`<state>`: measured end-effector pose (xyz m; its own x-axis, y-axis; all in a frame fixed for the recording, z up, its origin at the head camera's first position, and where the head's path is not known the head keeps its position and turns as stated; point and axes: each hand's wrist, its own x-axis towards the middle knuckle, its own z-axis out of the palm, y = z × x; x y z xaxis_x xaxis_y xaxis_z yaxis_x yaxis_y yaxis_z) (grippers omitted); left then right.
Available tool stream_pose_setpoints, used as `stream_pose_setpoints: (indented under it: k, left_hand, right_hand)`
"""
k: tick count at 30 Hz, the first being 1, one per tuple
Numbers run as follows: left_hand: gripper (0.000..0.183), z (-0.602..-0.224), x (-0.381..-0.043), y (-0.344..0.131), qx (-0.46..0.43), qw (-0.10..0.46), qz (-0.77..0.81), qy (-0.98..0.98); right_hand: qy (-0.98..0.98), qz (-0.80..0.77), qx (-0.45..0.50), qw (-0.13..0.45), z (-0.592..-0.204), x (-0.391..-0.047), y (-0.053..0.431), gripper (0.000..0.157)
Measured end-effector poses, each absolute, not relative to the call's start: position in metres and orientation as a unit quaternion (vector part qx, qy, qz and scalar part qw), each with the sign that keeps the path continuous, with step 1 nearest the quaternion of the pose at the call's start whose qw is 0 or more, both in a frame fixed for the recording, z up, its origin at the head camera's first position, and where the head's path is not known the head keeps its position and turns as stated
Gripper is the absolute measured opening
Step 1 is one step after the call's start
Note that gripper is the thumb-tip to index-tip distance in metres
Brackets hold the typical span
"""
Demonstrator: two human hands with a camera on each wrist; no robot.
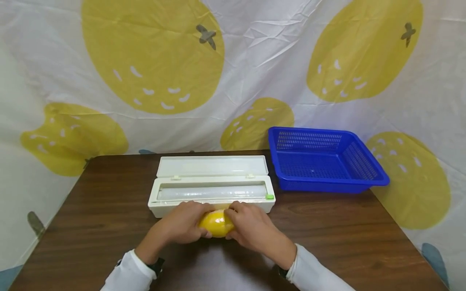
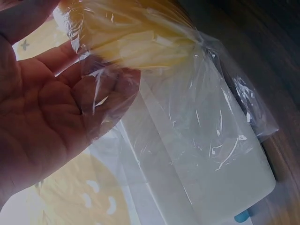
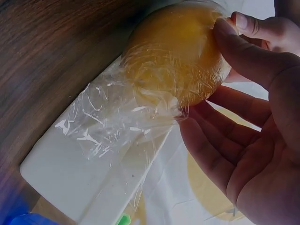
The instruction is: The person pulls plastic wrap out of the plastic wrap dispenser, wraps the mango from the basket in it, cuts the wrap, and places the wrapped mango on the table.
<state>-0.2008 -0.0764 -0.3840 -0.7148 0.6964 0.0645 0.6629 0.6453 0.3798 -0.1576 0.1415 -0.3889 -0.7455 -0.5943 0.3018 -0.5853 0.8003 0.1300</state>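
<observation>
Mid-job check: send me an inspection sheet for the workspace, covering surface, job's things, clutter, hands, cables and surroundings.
Surface: brown wood-grain table.
Job's things: rounded yellow item covered in clear film, held at the front of a white dispenser; its lid is open, with a film roll inside.
Clutter: blue basket to the right of the dispenser.
Hands: left hand and right hand grip the yellow item from opposite sides.
Cables: nothing seen.
Surroundings: white cloth with yellow printed shapes hangs behind the table.
</observation>
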Motion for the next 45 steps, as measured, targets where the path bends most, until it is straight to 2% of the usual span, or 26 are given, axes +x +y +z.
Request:
stream_pose_setpoints:
  k: [3, 8, 22, 30, 34, 36, 42, 45]
  left_hand:
    - [0.051, -0.384, -0.199, -0.077, 0.364, 0.054, 0.193, 0.910]
    - [0.049, -0.384, -0.199, -0.078, 0.370, 0.040, 0.195, 0.907]
    - [0.041, -0.386, -0.200, -0.079, 0.380, 0.048, 0.223, 0.896]
    - [0.043, -0.385, -0.192, -0.074, 0.345, 0.025, 0.249, 0.904]
    - [0.029, -0.383, -0.179, -0.065, 0.334, -0.010, 0.224, 0.916]
    - [0.029, -0.384, -0.172, -0.060, 0.334, -0.042, 0.187, 0.923]
    - [0.053, -0.384, -0.156, -0.047, 0.309, -0.145, 0.046, 0.939]
    - [0.059, -0.385, -0.155, -0.042, 0.317, -0.188, 0.004, 0.930]
  right_hand:
    - [-0.934, -0.011, 0.317, 0.162, -0.389, -0.158, 0.142, 0.050]
    - [-0.935, -0.014, 0.313, 0.165, -0.390, -0.161, 0.142, 0.054]
    - [-0.943, 0.031, 0.307, 0.126, -0.386, -0.175, 0.146, 0.038]
    - [-0.946, 0.033, 0.303, 0.105, -0.384, -0.173, 0.146, 0.033]
    - [-0.946, 0.032, 0.305, 0.102, -0.386, -0.173, 0.145, 0.032]
    - [-0.946, 0.031, 0.307, 0.100, -0.386, -0.174, 0.145, 0.031]
    - [-0.943, 0.022, 0.317, 0.096, -0.383, -0.176, 0.146, 0.034]
    - [-0.943, 0.026, 0.323, 0.082, -0.379, -0.178, 0.147, 0.034]
